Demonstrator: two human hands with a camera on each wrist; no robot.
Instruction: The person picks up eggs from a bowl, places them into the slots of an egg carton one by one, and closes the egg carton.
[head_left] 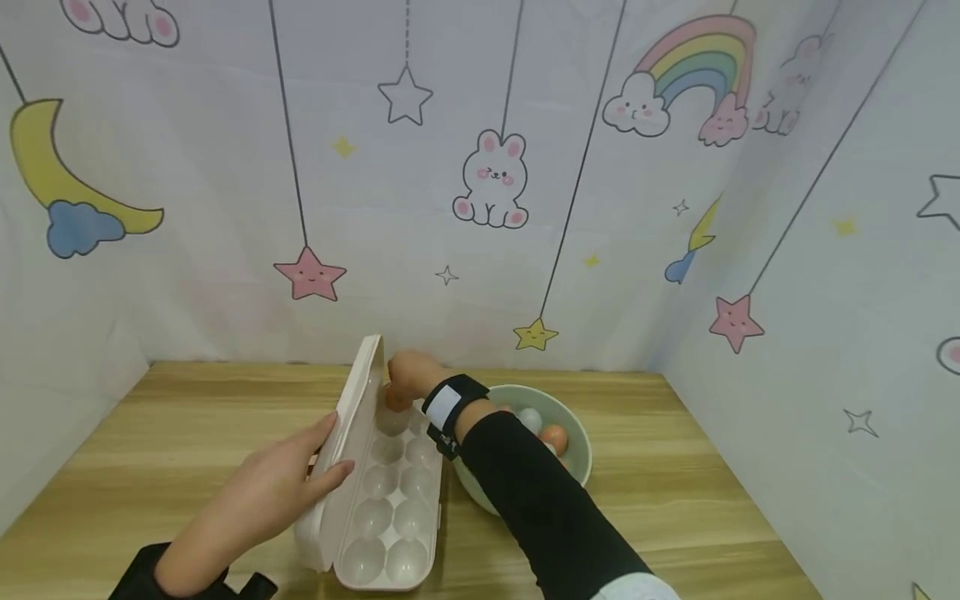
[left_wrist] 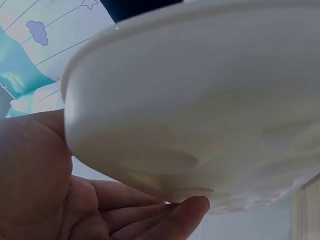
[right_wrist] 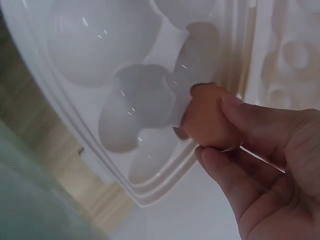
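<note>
A white plastic egg box point(head_left: 392, 529) stands with its lid point(head_left: 352, 433) raised on the left; the cups toward the near end hold nothing. My left hand point(head_left: 281, 467) grips the lid's edge, thumb on the inner side and the other fingers behind it. In the left wrist view the lid's white outer face point(left_wrist: 190, 100) fills most of the picture. At the box's far end my right hand point(head_left: 414, 377) pinches a brown egg point(right_wrist: 212, 117) between thumb and fingertips. The egg is right at a corner cup, beside the lid's hinge side.
A pale green bowl point(head_left: 582, 421) with several eggs, brown point(head_left: 555, 438) and whitish point(head_left: 529, 418), stands just right of the box, partly behind the right forearm. Beneath is a wood-grain table point(head_left: 660, 500). Printed cloth walls point(head_left: 420, 208) rise behind it and at both sides.
</note>
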